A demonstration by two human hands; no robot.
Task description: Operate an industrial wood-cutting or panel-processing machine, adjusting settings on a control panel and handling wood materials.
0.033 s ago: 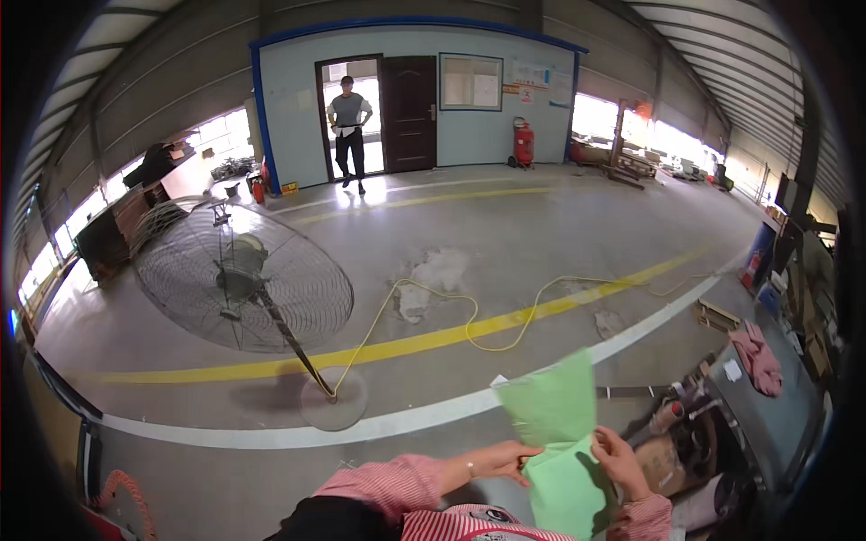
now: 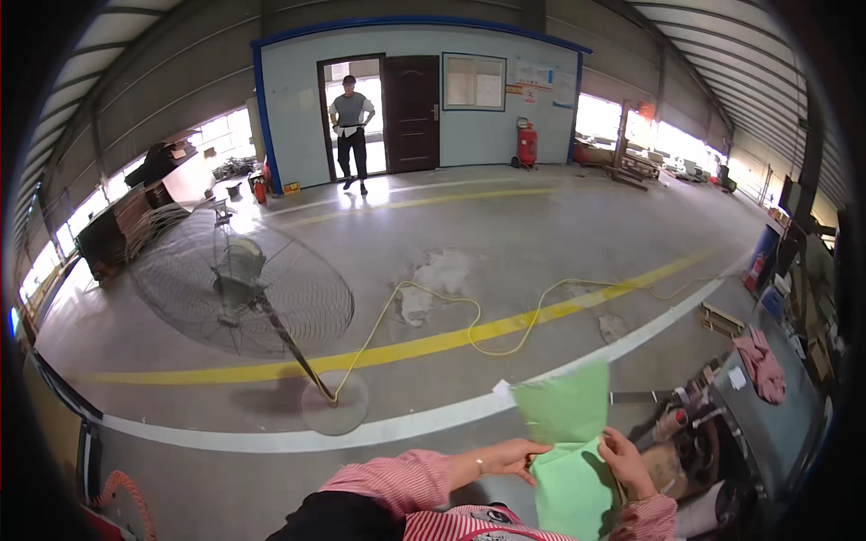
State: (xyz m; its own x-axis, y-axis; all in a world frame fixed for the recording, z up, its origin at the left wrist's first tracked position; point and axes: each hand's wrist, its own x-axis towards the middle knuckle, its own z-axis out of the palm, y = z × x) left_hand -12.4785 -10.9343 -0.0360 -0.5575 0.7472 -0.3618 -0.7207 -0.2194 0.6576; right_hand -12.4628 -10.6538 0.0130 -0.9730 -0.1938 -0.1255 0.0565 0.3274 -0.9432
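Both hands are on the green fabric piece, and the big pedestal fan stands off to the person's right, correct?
Not quite. The head view shows the pedestal fan to the person's left, not right. The rest holds: the left hand and right hand both grip the green fabric piece.

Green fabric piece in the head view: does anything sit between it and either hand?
Nothing visible does. The left hand touches the left edge of the green fabric piece, and the right hand pinches its right side. Both hands are directly on the cloth, with no other object between them and it.
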